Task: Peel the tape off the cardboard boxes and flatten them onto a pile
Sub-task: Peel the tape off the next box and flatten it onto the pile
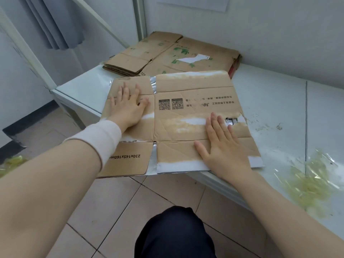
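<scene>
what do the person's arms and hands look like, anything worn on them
The left hand and right hand are bare: no gloves, rings or watch show. A pale pinkish-white fabric band, like a cuff or wrap, circles the left arm just behind the wrist. The right arm shows no sleeve up to the frame edge. No markings are visible.

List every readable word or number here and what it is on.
"230x145x160m", its end hidden by the sleeve: near flap of the flattened box.
"30": its middle panel, right of the QR codes.
Chinese print there: too blurred.
Green print on the pile: unreadable.
</scene>
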A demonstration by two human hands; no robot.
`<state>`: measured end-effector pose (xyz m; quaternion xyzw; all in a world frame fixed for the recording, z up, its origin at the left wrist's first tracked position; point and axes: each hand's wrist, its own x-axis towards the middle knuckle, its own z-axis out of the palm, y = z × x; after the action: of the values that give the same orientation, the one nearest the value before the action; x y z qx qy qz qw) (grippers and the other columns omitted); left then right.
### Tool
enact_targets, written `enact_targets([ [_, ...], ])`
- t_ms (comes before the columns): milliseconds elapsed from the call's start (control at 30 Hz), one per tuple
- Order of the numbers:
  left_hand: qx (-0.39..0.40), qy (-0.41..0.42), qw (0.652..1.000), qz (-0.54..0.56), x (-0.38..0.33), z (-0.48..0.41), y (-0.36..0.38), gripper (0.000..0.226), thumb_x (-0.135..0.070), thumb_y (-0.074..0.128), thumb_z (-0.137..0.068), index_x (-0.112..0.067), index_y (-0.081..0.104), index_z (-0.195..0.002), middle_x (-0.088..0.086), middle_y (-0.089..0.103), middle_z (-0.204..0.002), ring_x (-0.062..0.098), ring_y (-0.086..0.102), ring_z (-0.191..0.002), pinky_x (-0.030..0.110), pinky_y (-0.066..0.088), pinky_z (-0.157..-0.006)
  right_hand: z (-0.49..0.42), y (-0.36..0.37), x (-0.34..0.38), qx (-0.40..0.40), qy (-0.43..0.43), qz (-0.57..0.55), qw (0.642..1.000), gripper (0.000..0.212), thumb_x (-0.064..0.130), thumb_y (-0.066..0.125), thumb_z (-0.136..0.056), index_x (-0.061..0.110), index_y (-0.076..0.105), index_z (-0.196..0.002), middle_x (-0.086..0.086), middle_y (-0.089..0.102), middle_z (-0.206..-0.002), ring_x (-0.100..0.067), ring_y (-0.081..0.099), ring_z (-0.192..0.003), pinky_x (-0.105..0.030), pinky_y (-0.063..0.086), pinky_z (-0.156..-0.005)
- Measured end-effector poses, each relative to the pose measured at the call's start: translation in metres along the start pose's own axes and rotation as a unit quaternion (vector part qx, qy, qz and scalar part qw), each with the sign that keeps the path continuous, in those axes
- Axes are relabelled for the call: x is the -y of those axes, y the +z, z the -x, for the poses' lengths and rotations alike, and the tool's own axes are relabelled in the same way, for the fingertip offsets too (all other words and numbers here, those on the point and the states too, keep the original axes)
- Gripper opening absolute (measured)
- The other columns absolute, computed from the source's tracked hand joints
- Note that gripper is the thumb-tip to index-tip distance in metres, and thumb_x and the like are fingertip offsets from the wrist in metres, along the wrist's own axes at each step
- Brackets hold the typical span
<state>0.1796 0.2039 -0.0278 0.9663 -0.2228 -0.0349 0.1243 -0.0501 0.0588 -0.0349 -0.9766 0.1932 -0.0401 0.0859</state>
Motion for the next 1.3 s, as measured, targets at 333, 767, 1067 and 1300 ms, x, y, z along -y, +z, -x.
enact_targets([
  [333,-0.015,0.006,1.0,0.011,-0.002,0.032,0.007,0.058,-0.043,0.018,-0.099,-0.02,0.003,-0.15,0.005,-0.009,-0.159,0.017,-0.01,-0.146,0.039,-0.007,-0.118,0.0,-0.002,0.003,0.021,0.013,-0.009,1.0,0.07,0.053,0.016,-0.094,0.017,-0.012,-0.147,0.004,-0.024,-0.154,-0.007,-0.024,-0.14,-0.029,-0.015,-0.115],
  [767,0.001,0.059,0.998,0.014,0.008,0.099,0.015,0.061,-0.042,0.023,-0.099,-0.018,0.001,-0.15,-0.002,-0.009,-0.158,0.012,-0.01,-0.146,0.033,-0.007,-0.118,-0.033,-0.015,-0.009,0.006,0.041,-0.032,0.999,0.07,0.049,0.022,-0.096,0.011,-0.003,-0.148,-0.003,-0.014,-0.157,-0.013,-0.015,-0.143,-0.033,-0.008,-0.118],
  [1067,-0.028,0.052,0.998,0.006,0.01,0.099,0.022,0.086,-0.063,-0.004,-0.074,-0.023,0.002,-0.15,-0.006,-0.008,-0.158,0.008,-0.01,-0.145,0.03,-0.008,-0.118,-0.116,-0.014,-0.027,-0.037,0.044,0.026,0.998,0.073,0.054,0.019,-0.094,0.01,0.003,-0.149,-0.003,-0.005,-0.158,-0.014,-0.009,-0.145,-0.034,-0.007,-0.118],
  [1300,-0.028,0.054,0.998,0.004,0.01,0.101,0.022,0.089,-0.063,-0.008,-0.069,-0.024,-0.001,-0.149,-0.006,-0.009,-0.158,0.006,-0.012,-0.144,0.031,-0.009,-0.118,-0.132,-0.015,-0.035,-0.034,0.041,0.024,0.998,0.075,0.056,0.023,-0.092,0.01,0.005,-0.149,-0.002,-0.003,-0.158,-0.014,-0.007,-0.145,-0.032,-0.006,-0.118],
])
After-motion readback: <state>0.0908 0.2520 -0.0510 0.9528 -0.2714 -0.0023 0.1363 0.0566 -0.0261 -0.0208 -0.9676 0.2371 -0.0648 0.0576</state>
